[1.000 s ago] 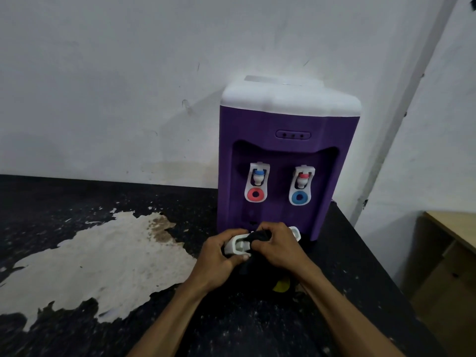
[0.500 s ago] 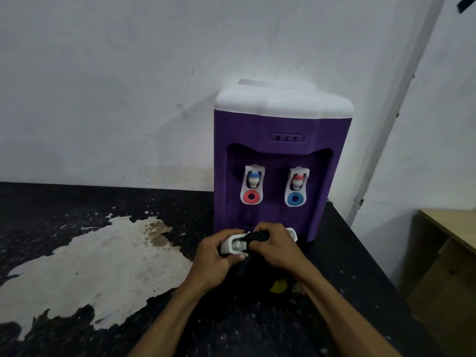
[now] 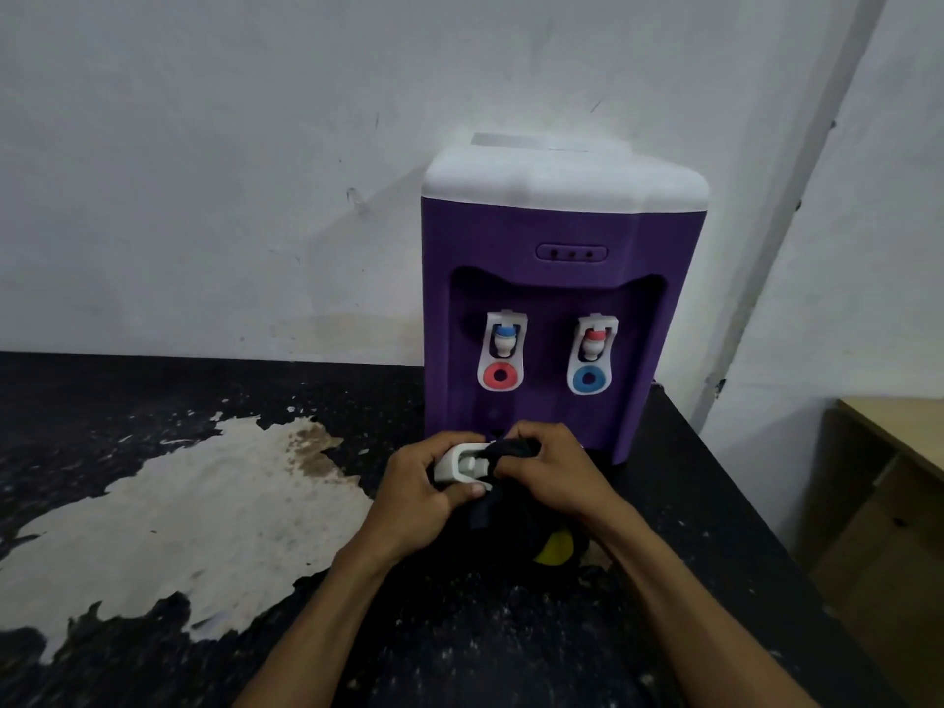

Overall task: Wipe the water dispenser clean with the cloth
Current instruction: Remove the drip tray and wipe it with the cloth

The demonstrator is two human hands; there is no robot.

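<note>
Evidently the left hand grips the white tray to steady it while the right hand, fingers curled, presses the cloth onto it, the dispenser standing at twelve o'clock.

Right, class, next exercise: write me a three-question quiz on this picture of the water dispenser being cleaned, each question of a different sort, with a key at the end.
1. Multiple choice: the body of the dispenser is A green, B purple, C red.
2. True or false: the left hand grips a white plastic part in front of the dispenser.
3. Fill in: the right hand holds a dark ___ against that part.

Key: 1 B; 2 true; 3 cloth.
</note>
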